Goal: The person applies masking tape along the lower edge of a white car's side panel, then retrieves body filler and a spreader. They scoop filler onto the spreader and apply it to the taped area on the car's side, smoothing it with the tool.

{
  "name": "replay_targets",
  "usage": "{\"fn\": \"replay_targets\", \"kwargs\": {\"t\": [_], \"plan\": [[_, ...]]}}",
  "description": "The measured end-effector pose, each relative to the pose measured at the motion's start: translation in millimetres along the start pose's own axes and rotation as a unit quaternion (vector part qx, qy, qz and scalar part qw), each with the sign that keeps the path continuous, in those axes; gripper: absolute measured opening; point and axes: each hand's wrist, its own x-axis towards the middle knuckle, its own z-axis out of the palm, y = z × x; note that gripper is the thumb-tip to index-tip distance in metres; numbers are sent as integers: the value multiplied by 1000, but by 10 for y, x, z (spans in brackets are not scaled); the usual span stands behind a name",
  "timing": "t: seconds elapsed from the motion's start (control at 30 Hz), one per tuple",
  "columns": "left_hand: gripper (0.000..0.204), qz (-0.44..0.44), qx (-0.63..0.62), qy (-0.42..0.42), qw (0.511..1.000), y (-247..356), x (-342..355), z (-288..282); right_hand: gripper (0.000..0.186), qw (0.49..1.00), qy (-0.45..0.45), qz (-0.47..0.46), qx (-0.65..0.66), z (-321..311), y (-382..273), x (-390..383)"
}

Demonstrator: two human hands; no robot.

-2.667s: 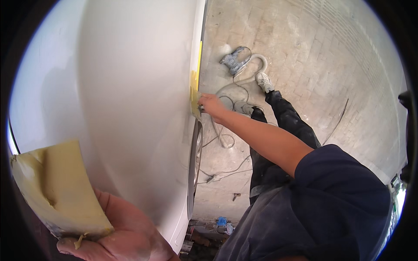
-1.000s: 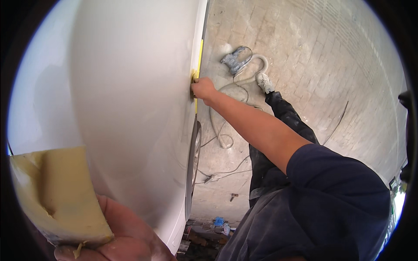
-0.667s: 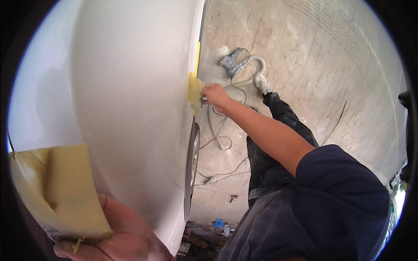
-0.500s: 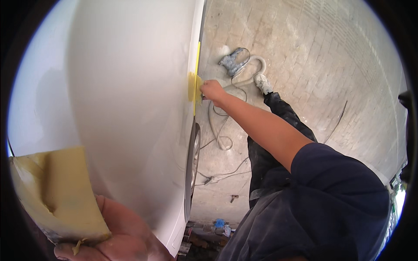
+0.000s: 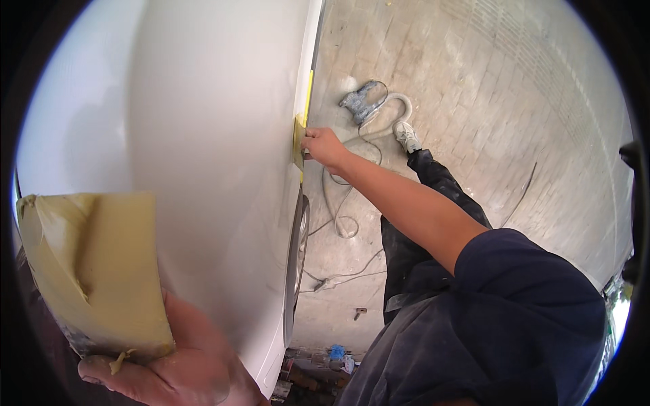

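Observation:
My left hand (image 5: 176,365) is closed on the lower edge of a filler mixing board (image 5: 125,271) at the lower left. The board is coated with smooth yellow putty, with a ridge of it near the upper left. Farther off, the fingers of my right hand (image 5: 323,147) pinch a filler spreader (image 5: 298,143), a flat blade held against the side edge of a white car body (image 5: 203,135). A strip of yellow filler (image 5: 309,95) runs along that edge, above and below the spreader.
A dusty sander (image 5: 362,101) with a pale hose (image 5: 406,105) lies on the paved floor (image 5: 508,88), near my shoe (image 5: 406,137). Cables (image 5: 349,230) loop beside the car's wheel (image 5: 302,223). Assorted clutter (image 5: 318,372) sits at the bottom, near the car's end.
The spreader has shifted slightly left onto the car's edge and now shows its blade more edge-on. My left hand has raised the mixing board a little in view.

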Motion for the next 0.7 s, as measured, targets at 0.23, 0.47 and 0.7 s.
{"fn": "replay_targets", "kwargs": {"t": [0.23,0.47,0.7], "plan": [[55,-34,76,-17,996,-50,-79,-176,35,995,14,-24,100,-289,-965,-1091],[53,-219,-94,-189,952,-141,-55,-140,43,951,-108,-284,53,-96,-2528,-2432],[48,-268,-185,-198,924,-191,-5,258,49,803,-121,-549,-197,258,-3298,-3164]]}}
